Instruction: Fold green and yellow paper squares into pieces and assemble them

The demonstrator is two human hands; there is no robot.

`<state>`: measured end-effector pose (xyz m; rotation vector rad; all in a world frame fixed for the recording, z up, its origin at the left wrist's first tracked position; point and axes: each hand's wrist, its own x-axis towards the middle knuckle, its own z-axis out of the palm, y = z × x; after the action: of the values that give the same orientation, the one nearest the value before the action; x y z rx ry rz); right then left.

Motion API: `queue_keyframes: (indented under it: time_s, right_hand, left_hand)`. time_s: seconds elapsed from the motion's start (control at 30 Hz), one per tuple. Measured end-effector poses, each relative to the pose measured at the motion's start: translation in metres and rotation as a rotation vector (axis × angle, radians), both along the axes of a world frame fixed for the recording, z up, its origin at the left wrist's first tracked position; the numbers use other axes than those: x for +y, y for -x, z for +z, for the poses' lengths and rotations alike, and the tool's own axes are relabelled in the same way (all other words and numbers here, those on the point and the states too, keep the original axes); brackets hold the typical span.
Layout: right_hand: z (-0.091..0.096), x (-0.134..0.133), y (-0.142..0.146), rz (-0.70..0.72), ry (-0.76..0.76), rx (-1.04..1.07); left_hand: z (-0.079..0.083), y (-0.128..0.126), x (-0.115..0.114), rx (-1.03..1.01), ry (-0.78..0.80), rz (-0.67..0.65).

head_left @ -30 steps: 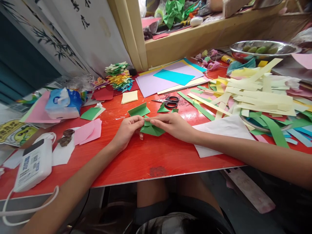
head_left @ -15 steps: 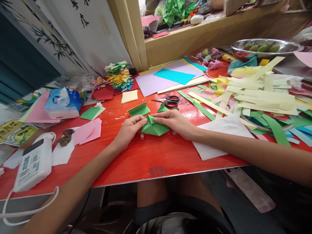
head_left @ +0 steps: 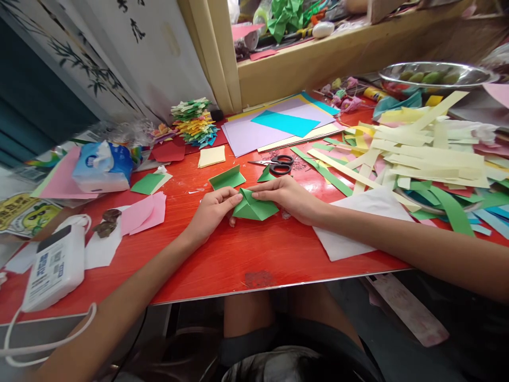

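Between my two hands is a folded piece of green paper [head_left: 256, 209], held just over the red table [head_left: 222, 265]. My left hand [head_left: 214, 211] pinches its left corner between thumb and fingers. On the other side my right hand [head_left: 288, 197] grips the upper right edge, thumb and fingers closed on the paper. A creased green sheet [head_left: 227, 179] lies just beyond my left hand. Behind my right hand rest black-handled scissors [head_left: 280, 164], beside a small folded green piece [head_left: 265, 173].
Cut paper strips [head_left: 433, 154] heap up at the right, near a metal bowl [head_left: 437, 74] of green fruit. Large purple sheets [head_left: 242, 137] lie at the back. A tissue pack [head_left: 102, 168], pink papers [head_left: 143, 213] and a white corded device [head_left: 55, 268] occupy the left.
My right hand's fingers have shifted slightly on the green paper, and its front flap sits a little further right. Both hands keep their hold.
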<state>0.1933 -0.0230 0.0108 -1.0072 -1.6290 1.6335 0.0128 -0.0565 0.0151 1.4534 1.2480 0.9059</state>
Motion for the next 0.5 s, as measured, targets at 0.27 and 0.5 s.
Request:
queue_keyframes:
  time_s: [0.27,0.5]
  right_hand:
    - [-0.0003,0.0007,0.0002,0.022,0.04,0.084]
    - [-0.003,0.0009,-0.0001,0.012,0.032,0.037]
  left_hand:
    - [-0.0005,0.001,0.0004,0.02,0.003,0.006]
    - [-0.0004,-0.0003,-0.0005,0.027,-0.002,0.004]
